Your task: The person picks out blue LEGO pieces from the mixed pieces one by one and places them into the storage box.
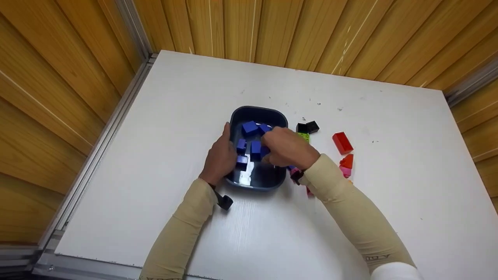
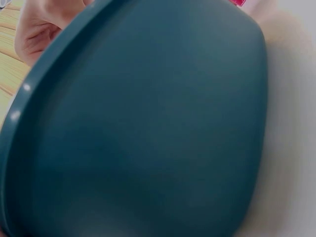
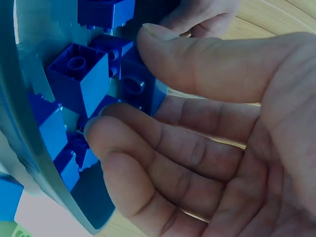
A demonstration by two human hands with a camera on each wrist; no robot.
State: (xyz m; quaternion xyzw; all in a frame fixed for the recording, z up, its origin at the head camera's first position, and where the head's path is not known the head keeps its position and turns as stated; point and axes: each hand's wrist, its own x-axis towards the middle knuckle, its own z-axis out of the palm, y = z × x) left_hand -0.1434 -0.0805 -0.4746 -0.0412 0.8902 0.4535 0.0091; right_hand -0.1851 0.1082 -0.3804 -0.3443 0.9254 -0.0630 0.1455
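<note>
A dark blue plastic container point(image 1: 268, 178) with rounded corners holds several blue building bricks point(image 1: 250, 128). At its left side my left hand point(image 1: 221, 159) grips the wall, with the thumb at the rim. The container's outer wall point(image 2: 148, 123) fills most of the left wrist view. My right hand point(image 1: 290, 146) reaches over the right rim into the container. In the right wrist view its thumb and bent fingers stand apart around a blue brick point(image 3: 133, 86), without a visible pinch. Other blue bricks point(image 3: 81, 79) lie close to the fingertips.
Right of the container lie black bricks point(image 1: 312, 127), a green brick point(image 1: 304, 137), a red brick point(image 1: 342, 142), an orange-red brick point(image 1: 346, 160) and a pink brick point(image 1: 345, 171). My right forearm partly covers this group. Wood-patterned walls point(image 1: 241, 31) border the white table point(image 1: 186, 85).
</note>
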